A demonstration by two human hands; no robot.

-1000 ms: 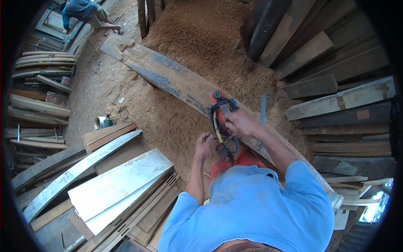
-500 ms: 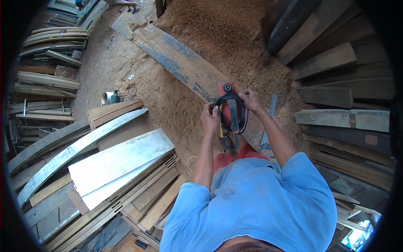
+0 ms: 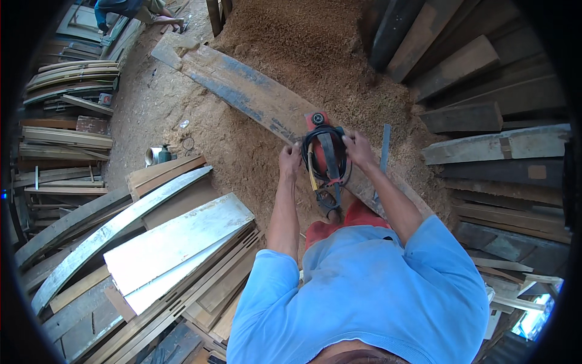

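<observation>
A red and black electric hand planer (image 3: 328, 155) rests on a long wooden plank (image 3: 254, 91) in front of me, its round dark knob at the far end. Its black power cord (image 3: 307, 145) is looped in a coil around the body. My left hand (image 3: 290, 159) is closed at the coil's left side; what its fingers hold is too small to make out. On the other side, my right hand (image 3: 359, 148) pinches the coil's right edge. A yellow strip (image 3: 312, 173) shows along the cord's left side, and dark cord hangs toward my red shorts.
Sawdust (image 3: 297, 36) is heaped beyond the plank. A metal straightedge (image 3: 385, 151) lies to the right. Thick timbers (image 3: 497, 145) line the right side; stacked boards (image 3: 176, 242) fill the lower left. A small green container (image 3: 164, 154) stands at left. Another person (image 3: 130, 9) is at the upper left.
My left hand has moved slightly outward from the cord coil, while the right stays at its edge. The view has shifted, bringing more of the other person into sight.
</observation>
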